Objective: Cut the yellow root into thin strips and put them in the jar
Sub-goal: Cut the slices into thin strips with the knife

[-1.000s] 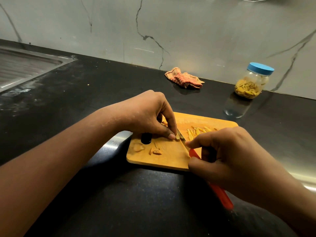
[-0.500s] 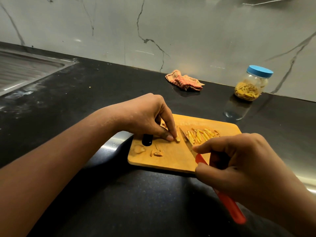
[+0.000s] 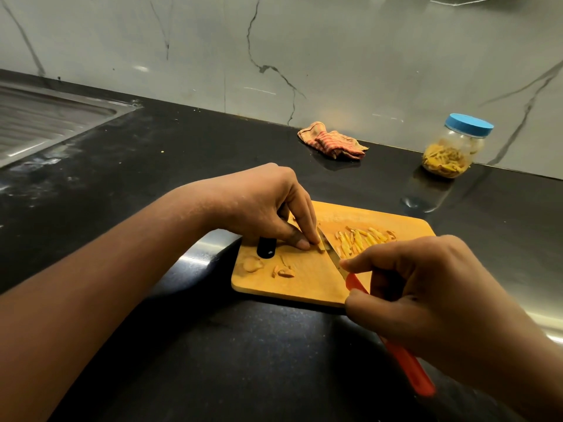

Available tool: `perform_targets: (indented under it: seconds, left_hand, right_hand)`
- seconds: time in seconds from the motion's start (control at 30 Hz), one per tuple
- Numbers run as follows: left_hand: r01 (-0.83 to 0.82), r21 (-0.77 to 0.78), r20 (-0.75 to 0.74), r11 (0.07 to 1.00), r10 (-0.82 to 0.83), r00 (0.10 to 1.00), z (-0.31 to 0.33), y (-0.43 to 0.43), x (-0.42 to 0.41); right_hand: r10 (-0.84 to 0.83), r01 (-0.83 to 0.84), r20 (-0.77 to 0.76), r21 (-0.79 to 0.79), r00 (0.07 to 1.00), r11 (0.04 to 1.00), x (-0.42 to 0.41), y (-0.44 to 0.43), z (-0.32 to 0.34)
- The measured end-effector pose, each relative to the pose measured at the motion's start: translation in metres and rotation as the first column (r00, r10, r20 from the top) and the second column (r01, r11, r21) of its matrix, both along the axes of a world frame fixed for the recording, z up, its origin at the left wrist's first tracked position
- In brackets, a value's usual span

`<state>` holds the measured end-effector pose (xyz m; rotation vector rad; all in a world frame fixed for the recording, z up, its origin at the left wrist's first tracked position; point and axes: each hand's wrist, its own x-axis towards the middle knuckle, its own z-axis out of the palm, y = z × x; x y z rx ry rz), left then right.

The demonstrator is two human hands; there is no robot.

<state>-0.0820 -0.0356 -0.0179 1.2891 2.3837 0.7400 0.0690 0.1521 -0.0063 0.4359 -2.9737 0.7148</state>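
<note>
right hand [image 3: 426,287] closed around the red-handled knife [image 3: 393,348], blade down beside the left fingertips [image 3: 304,243]. left hand [image 3: 262,205] pins a small piece of yellow root [image 3: 320,246] to the cutting board [image 3: 304,287]. risk: remnant is tiny, a slip could nick fingers. cut strips [image 3: 362,239] lie just beyond; jar [image 3: 454,147] stands lidded, well apart.

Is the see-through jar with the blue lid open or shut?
Shut. The clear jar stands upright by the wall with its blue lid sitting on top, yellow strips inside.
</note>
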Motion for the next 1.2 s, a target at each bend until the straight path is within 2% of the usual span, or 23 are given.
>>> perform_targets:
  seconds: [0.33, 0.83, 1.2]
  left_hand:
    - [0.009, 0.002, -0.013, 1.000, -0.009, 1.000, -0.002, -0.001, -0.002]
    - [0.001, -0.040, -0.027, 0.999, -0.002, 1.000, 0.001, -0.001, 0.000]
    - [0.015, -0.040, -0.017, 0.999, -0.016, 1.000, 0.001, -0.001, 0.000]
  right_hand:
    - [0.061, -0.061, 0.018, 0.034, 0.998, 0.998, -0.012, -0.003, 0.003]
    - [-0.021, 0.021, -0.026, 0.020, 0.999, 1.000, 0.002, 0.008, 0.000]
    - [0.013, -0.013, -0.014, -0.013, 1.000, 1.000, -0.002, 0.001, -0.002]
